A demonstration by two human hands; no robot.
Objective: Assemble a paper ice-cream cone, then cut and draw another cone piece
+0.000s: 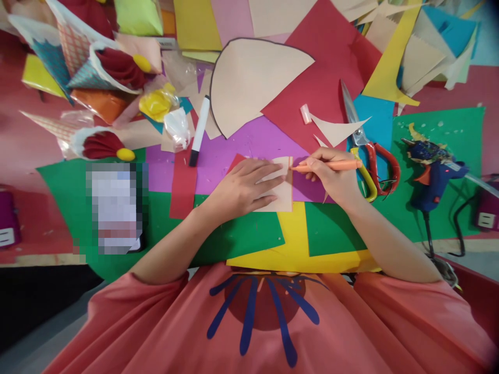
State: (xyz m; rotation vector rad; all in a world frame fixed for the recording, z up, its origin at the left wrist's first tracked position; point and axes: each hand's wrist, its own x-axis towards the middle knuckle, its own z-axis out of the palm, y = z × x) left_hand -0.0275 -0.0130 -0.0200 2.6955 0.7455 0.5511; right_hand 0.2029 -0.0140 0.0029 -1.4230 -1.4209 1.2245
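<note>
My left hand lies flat with fingers spread on a small cream piece of paper, pressing it to the table. In my right hand is an orange felt-tip pen, its tip touching the paper near the right edge. Orange lines run along that edge. Beneath lie purple paper and green sheets. Above my hands rests a large cream cone-shaped cutout with a dark outline along its curved side and upper edge. Part of the small paper is hidden under my left hand.
Red-and-yellow-handled scissors lie beyond my right hand, and a blue glue gun with its cord is farther right. A white marker, a phone and paper cone decorations are on the left. Paper scraps fill the back right.
</note>
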